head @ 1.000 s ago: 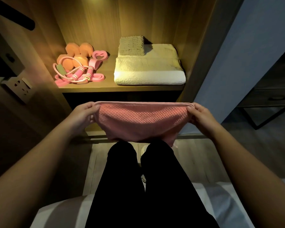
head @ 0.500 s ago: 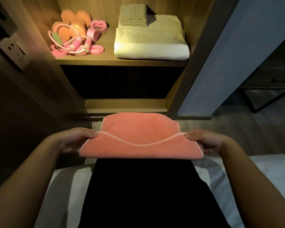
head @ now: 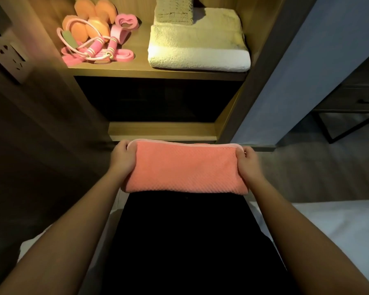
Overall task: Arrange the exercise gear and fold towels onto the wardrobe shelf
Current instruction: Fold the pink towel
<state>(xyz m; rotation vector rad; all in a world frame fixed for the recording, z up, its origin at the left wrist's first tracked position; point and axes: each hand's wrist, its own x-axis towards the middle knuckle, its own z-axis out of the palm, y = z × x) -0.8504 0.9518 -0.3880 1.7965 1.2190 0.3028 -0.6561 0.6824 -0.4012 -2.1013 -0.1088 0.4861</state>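
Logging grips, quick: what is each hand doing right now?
Left hand: grips the pink towel's left end.
Right hand: grips its right end.

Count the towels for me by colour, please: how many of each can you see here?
Coral pink towel, gripped by the left hand and right hand: 1
Cream towel on the shelf: 1
Grey-beige towel on top of the cream one: 1
Total: 3

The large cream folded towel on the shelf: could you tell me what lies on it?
A smaller folded grey-beige textured towel lies on the cream towel, back left; the patch beneath is covered.
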